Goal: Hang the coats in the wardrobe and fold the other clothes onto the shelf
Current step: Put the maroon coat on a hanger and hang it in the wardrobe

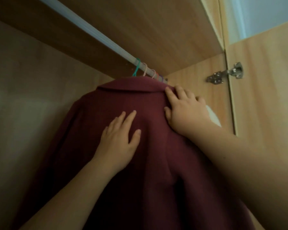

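Maroon coat [140, 180] hangs inside the wardrobe [23, 113], back toward the camera, collar [131, 87] up near the rail. The step in hand, as I read it, is settling and smoothing it on its hanger.

Left hand [118, 138]: flat on the coat's back, fingers straight, gripping nothing. Right hand [184, 107]: spread over the shoulder on the right-hand side, just under the collar. Its fingers lie on the cloth, lightly bent, with no pinch visible, so open contact too.

To do it well:
- Use the left palm as the steadying press mid-back, and the right to square the shoulder over the hanger end.
- The hanger is hidden under the coat, so feel for its end rather than trust the eye.
- Stroke downward, not sideways, or the coat likely swings and slips off one arm.

Behind: coloured hanger hooks [138, 66] bunched at the far end of the white rail [90, 30]. Can't tell which hook carries the coat, so check it's seated fully before letting go. White patch [213, 118] just behind the right hand, can't tell what. Hinge [226, 74] and door [264, 97] are beyond.
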Demonstrator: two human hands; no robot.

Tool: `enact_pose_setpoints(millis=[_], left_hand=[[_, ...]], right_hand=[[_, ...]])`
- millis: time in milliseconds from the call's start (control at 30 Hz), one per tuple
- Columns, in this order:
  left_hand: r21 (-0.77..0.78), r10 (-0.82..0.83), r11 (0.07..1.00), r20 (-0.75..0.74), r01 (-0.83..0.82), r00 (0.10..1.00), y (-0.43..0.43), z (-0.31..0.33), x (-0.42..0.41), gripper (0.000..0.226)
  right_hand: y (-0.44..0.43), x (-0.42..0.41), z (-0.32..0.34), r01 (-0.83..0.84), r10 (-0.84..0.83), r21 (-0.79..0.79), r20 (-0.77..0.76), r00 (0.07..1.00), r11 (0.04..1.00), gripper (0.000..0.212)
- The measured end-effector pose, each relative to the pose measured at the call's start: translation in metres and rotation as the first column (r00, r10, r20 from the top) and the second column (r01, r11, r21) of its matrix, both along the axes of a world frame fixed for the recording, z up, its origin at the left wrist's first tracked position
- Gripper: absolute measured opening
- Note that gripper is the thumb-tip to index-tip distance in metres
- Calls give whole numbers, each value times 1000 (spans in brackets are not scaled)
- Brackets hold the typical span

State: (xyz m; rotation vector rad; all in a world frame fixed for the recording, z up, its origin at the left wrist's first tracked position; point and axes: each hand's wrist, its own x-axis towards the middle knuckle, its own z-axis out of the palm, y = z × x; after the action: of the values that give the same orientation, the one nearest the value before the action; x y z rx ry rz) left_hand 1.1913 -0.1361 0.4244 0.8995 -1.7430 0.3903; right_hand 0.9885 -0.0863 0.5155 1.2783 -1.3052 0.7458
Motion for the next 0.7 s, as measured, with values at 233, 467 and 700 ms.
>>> enact_pose_setpoints(millis=[233, 467, 700], left_hand=[[1, -96, 995, 86, 96, 992, 83, -95, -70, 73], [190, -179, 974, 297, 126, 938, 181, -231, -193, 78], [644, -658, 706, 442, 294, 610, 358, -380, -340, 71]], right_hand=[[106, -75, -187, -36, 22, 214, 67, 998, 976, 62], [259, -195, -364, 77, -270, 475, 354, 896, 877, 65], [498, -285, -461, 238, -619, 635, 486, 617, 735, 63]])
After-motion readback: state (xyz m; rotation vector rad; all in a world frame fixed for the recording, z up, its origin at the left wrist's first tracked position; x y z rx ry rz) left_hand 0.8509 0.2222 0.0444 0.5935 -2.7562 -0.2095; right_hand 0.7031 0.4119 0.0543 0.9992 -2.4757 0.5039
